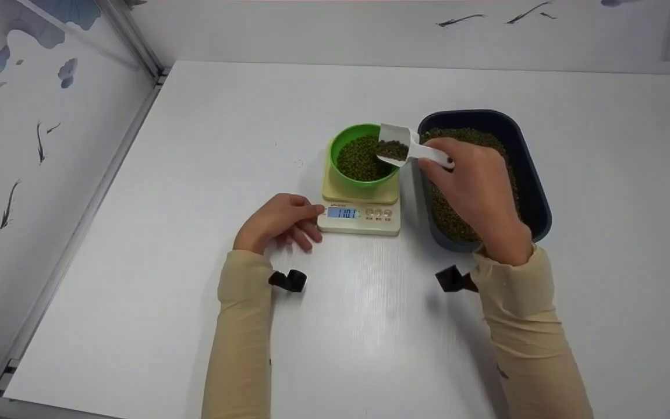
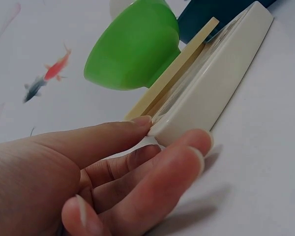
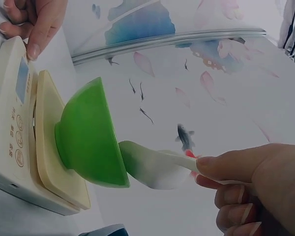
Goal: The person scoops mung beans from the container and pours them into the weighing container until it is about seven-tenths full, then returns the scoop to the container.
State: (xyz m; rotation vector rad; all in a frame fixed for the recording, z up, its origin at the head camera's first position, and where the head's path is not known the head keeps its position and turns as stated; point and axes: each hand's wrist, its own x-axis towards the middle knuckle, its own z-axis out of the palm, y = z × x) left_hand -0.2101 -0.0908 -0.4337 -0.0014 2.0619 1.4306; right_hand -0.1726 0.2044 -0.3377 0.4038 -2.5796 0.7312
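Observation:
A green bowl (image 1: 358,176) holding green beans (image 1: 364,158) stands on the cream platform of a digital kitchen scale (image 1: 381,227). My right hand (image 1: 477,180) pinches the handle of a white scoop (image 1: 421,152) between thumb and fingers. The scoop, with beans in it, tilts over the bowl's right rim. In the right wrist view the scoop's lip (image 3: 132,157) overlaps the rim. My left hand (image 1: 282,221) rests beside the scale, its thumb touching the left corner by the lit display (image 1: 343,213); the other fingers are loosely bent close to the scale's side (image 2: 216,78).
A dark blue tub (image 1: 535,198) of green beans sits right of the scale, partly under my right hand and forearm. White panels with painted fish and flowers (image 1: 38,145) border the white table (image 1: 358,326) on the left and back. Small black mounts (image 1: 291,281) stick out from both wrists.

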